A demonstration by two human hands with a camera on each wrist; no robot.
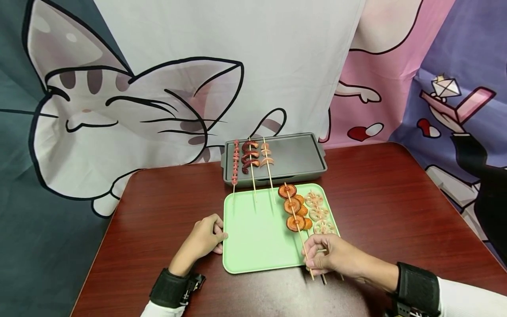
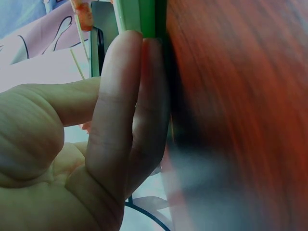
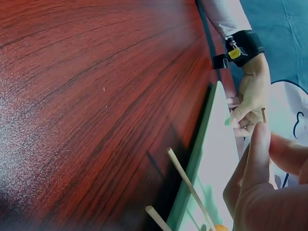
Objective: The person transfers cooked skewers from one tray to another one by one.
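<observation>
My right hand (image 1: 325,254) pinches the lower stick of a mushroom skewer (image 1: 292,206), which carries several brown caps. The skewer overlaps an orange-piece skewer (image 1: 307,223) on the right part of a light green tray (image 1: 257,246). Beside these lies a lotus root skewer (image 1: 318,214). At the tray's left edge, my left hand (image 1: 207,235) grips the rim between thumb and fingers. In the left wrist view, two fingertips (image 2: 126,45) press against the tray's edge. Two bare stick ends (image 3: 175,159) stick out past the tray's near edge in the right wrist view.
Behind the tray stands a grey grill pan (image 1: 297,154). On its left side lie a pink-piece skewer (image 1: 235,163), a dark red tentacle skewer (image 1: 249,154) and a pale pink skewer (image 1: 266,154), their sticks reaching over the tray. A printed cloth (image 1: 277,66) hangs behind the brown table (image 1: 166,193).
</observation>
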